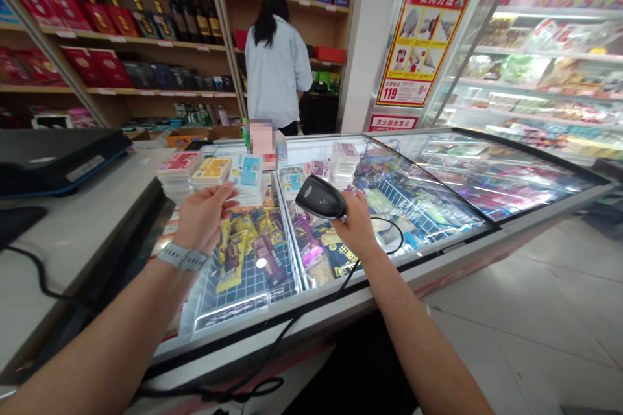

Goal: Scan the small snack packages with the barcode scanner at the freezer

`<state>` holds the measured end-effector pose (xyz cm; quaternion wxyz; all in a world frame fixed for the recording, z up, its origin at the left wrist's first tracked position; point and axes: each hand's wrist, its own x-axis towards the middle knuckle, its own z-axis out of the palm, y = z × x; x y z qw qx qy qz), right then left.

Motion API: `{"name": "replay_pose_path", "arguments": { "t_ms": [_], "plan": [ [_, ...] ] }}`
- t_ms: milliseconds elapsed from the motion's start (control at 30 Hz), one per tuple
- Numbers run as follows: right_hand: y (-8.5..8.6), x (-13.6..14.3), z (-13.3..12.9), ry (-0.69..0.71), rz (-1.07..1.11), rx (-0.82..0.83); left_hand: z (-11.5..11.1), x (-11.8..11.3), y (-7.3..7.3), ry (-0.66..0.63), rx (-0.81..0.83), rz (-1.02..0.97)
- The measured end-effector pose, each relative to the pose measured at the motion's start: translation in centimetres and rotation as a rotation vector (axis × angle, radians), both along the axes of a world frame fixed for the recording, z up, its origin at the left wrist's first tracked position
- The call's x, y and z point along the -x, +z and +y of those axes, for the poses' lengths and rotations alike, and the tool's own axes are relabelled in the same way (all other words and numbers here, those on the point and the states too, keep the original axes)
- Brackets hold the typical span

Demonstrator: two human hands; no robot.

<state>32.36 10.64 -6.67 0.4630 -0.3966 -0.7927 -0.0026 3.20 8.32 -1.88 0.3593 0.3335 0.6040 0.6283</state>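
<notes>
My left hand pinches the near edge of a clear pack with a blue label, held tilted over a stack of similar packs. In my right hand is a black barcode scanner, its head turned left toward that pack. A black cable hangs from the scanner and runs down over the freezer's front edge. Left of the blue pack stand stacks of packs with yellow labels and red labels. More packs with purple labels are piled behind the scanner.
The glass-topped freezer holds wire baskets of bagged food. A grey counter with a black device lies at left. Another person faces shelves of boxes and bottles. A refrigerated display stands at right, beyond a red poster.
</notes>
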Motion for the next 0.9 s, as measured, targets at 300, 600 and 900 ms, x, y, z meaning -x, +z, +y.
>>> {"name": "replay_pose_path", "arguments": {
  "t_ms": [300,600,900],
  "plan": [
    [0.4,0.0,-0.2,-0.004,0.043,-0.022,1.3,0.3,-0.3,0.084,-0.012,0.114],
    [0.4,-0.6,-0.1,-0.13,0.162,-0.102,0.5,-0.5,-1.4,0.043,-0.334,1.259],
    [0.2,-1.2,0.2,-0.345,0.258,-0.152,2.3,-0.5,-0.7,0.12,-0.328,1.441]
  ]
}}
